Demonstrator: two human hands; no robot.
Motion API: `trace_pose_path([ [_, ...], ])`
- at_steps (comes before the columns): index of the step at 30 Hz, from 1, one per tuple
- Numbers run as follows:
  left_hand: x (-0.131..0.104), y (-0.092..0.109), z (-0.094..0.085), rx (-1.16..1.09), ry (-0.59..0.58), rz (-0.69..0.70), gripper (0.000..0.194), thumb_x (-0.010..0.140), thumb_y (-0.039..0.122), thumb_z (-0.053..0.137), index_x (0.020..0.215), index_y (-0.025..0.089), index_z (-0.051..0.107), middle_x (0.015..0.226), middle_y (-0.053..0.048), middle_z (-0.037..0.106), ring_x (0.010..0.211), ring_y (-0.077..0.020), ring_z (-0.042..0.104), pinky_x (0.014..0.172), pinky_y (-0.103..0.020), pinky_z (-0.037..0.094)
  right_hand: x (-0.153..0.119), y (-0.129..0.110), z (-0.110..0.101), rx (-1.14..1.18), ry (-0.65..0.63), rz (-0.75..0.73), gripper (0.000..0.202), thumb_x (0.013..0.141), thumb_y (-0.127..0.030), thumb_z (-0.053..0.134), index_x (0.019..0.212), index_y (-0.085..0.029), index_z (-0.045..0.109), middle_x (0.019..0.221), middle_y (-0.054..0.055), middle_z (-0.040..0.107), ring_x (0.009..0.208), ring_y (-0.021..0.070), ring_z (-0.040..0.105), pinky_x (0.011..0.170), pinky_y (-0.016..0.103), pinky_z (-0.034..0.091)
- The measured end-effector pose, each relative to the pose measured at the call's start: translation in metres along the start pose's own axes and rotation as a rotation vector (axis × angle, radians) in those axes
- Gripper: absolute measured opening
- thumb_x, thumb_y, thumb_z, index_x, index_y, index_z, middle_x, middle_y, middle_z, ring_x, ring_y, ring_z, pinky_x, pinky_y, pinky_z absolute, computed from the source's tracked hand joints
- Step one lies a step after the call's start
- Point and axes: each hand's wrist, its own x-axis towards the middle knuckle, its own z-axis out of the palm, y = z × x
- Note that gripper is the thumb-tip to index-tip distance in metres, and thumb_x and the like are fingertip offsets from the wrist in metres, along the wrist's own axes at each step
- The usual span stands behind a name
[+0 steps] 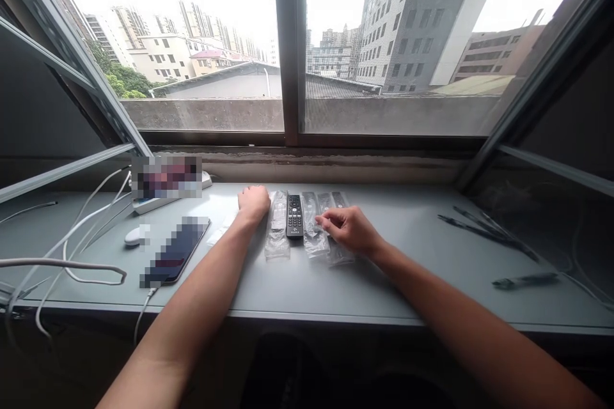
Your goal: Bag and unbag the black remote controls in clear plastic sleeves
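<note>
Desk (297, 287), remote (295, 217) lengthwise, top toward window (290, 45)

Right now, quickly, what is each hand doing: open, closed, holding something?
Left hand: fingers curled, tips hidden; holding anything cannot be told.
Right hand: fingers curled above a clear, crinkled plastic bag; grip cannot be told.

At frame centre, the remote control (295, 230) is black, dotted with pale buttons (294, 210); the bench (326, 287) is pale grey-blue; cables (57, 262) at left, whitish; the window frame (291, 45), top centre, dark brown.
</note>
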Motion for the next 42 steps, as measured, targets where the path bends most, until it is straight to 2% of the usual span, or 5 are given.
trace_pose_path([
  [9, -0.011, 0.032, -0.007, -1.033, 0.336, 0.510, 0.076, 0.097, 0.014, 0.069, 0.169, 0.026, 0.045, 0.152, -0.011, 0.069, 0.127, -0.0265, 0.073, 0.119, -0.043, 0.051, 0.004, -0.002, 0.001, -0.007, 0.135, -0.004, 0.029, 0.105, -0.046, 0.065, 0.102, -0.021, 0.079, 0.069, -0.001, 0.064, 0.060, 0.0165, 0.053, 0.061, 0.031, 0.042],
  [15, -0.054, 0.074, -0.011, -1.760, -0.265, 0.560, 0.071, 0.084, 0.031, 0.094, 0.148, 0.019, 0.067, 0.130, -0.014, 0.079, 0.116, -0.0265, 0.078, 0.108, -0.039, 0.058, 0.010, 0.007, 0.004, 0.009, 0.257, -0.063, 0.050, 0.097, -0.047, 0.079, 0.139, -0.020, 0.071, 0.123, 0.014, 0.073, 0.104, 0.0287, 0.070, 0.086, 0.041, 0.059],
  [21, -0.085, 0.085, -0.021, -1.831, -0.655, 0.582, 0.066, 0.079, 0.028, 0.098, 0.141, 0.021, 0.075, 0.130, -0.014, 0.080, 0.112, -0.0297, 0.080, 0.102, -0.039, 0.061, 0.012, 0.002, 0.000, 0.055, 0.116, -0.079, 0.025, 0.093, -0.046, 0.084, 0.107, -0.026, 0.085, 0.128, 0.011, 0.074, 0.124, 0.0341, 0.065, 0.103, 0.048, 0.055],
  [35, -0.021, 0.047, -0.031, -2.362, -0.141, -0.073, 0.040, 0.102, 0.010, 0.067, 0.142, 0.018, 0.068, 0.114, -0.007, 0.082, 0.098, -0.0115, 0.080, 0.093, -0.017, 0.061, 0.011, -0.003, -0.007, 0.395, 0.123, 0.150, 0.028, 0.090, -0.048, 0.085, 0.096, -0.021, 0.078, 0.093, 0.004, 0.077, 0.089, 0.0226, 0.071, 0.086, 0.036, 0.057],
  [42, -0.046, 0.058, -0.033, -2.078, -0.711, 0.115, 0.082, 0.099, 0.057, 0.073, 0.164, 0.014, 0.048, 0.148, -0.027, 0.066, 0.136, -0.0354, 0.070, 0.108, -0.043, 0.063, 0.010, 0.002, -0.003, 0.074, 0.441, -0.132, 0.018, 0.103, -0.035, 0.072, 0.112, -0.028, 0.086, 0.106, 0.008, 0.074, 0.100, 0.0265, 0.069, 0.096, 0.044, 0.058],
])
